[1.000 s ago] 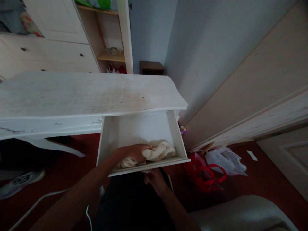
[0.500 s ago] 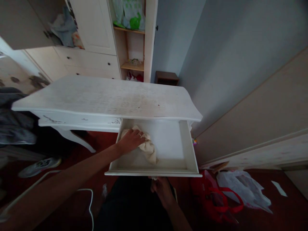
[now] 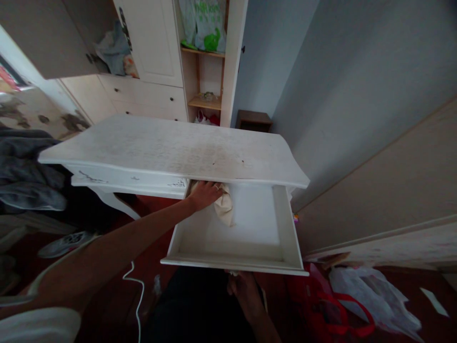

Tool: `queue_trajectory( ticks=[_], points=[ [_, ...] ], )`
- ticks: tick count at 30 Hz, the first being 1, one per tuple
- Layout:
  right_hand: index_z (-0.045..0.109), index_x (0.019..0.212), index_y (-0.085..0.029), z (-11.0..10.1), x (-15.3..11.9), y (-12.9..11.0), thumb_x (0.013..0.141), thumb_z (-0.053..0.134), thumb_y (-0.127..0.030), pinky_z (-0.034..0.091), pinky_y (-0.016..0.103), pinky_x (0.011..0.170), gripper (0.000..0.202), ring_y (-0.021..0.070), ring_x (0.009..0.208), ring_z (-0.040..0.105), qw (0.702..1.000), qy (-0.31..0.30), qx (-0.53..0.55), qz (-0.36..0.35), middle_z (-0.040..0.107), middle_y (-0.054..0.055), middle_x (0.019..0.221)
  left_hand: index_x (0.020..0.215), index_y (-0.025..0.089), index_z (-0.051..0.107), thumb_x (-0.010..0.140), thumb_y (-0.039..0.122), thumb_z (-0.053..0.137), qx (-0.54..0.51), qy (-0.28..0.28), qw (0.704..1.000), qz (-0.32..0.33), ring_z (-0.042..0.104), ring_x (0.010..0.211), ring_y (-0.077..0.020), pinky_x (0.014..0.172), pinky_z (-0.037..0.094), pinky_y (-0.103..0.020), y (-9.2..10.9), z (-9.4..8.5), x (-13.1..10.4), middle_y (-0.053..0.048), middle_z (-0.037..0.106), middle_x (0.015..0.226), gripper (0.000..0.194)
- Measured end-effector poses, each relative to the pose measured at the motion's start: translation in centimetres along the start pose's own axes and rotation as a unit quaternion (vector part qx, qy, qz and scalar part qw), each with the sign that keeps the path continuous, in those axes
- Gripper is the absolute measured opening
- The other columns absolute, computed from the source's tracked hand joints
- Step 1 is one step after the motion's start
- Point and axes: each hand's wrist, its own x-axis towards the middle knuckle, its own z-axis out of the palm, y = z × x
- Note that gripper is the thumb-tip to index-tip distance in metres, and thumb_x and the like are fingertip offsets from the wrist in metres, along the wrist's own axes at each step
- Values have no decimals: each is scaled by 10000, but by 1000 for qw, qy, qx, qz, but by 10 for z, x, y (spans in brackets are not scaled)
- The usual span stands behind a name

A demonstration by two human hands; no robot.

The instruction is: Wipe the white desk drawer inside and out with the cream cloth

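Note:
A cream cloth (image 3: 224, 209) lies bunched in the back left of the pulled-out white drawer (image 3: 232, 264). My left hand (image 3: 206, 194), with a ring on one finger, presses on the cloth and grips it, fingers curled over it near the desk's edge. Below the drawer front, my right hand (image 3: 245, 291) is closed around a pale knob (image 3: 233, 273), only a bit of which shows. The drawer slides out from a white desk (image 3: 150, 143) whose top is worn and stained.
A red bag (image 3: 321, 305) and a white plastic bag (image 3: 374, 295) lie on the floor at right. Grey fabric (image 3: 28, 166) is heaped at left, above a shoe (image 3: 66, 244). A white cable (image 3: 141, 290) runs along the floor. A cabinet (image 3: 153, 57) stands behind the desk.
My left hand has pushed the cloth toward the back of the drawer, under the desk edge. My right hand keeps its place at the drawer front. The view has shifted slightly.

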Motion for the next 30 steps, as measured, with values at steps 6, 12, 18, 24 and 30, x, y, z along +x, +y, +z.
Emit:
queue_trajectory(
  ticks=[6,12,18,24,30],
  points=[
    [726,825,-182,0,-1,0,710,751,-525,414,271,498,363,92,501,447,1000,13,25,11,685,39,814,999,184,719,912,131,471,32,-131,991,6,614,969,-322,713,447,-411,19,-22,3,-152,670,1087,268],
    [716,815,-186,4,-1,-2,716,747,-500,410,266,494,330,86,491,429,999,7,44,13,694,38,818,936,174,712,898,118,474,16,-164,986,-1,604,937,-326,683,455,-428,46,-53,-39,-146,661,1051,248],
    [704,807,-202,0,-1,0,722,740,-482,406,267,499,295,88,498,435,999,2,42,20,697,39,838,972,234,714,865,104,531,-62,-148,987,-26,572,1065,-346,758,489,-489,69,-79,-89,-133,643,1152,248],
    [705,823,-209,-1,-2,-2,730,724,-503,398,261,498,309,82,495,416,999,-5,32,17,695,30,838,1082,247,689,852,81,548,-67,-99,988,-95,531,1207,-321,913,499,-478,52,-99,-104,-102,581,1324,317],
    [699,840,-204,3,-4,-3,745,699,-524,405,265,499,333,86,504,416,1000,3,18,8,679,30,845,1162,245,659,835,74,518,-72,-36,985,-150,538,1212,-292,956,505,-438,29,-92,-102,-100,566,1348,394]
  ],
)
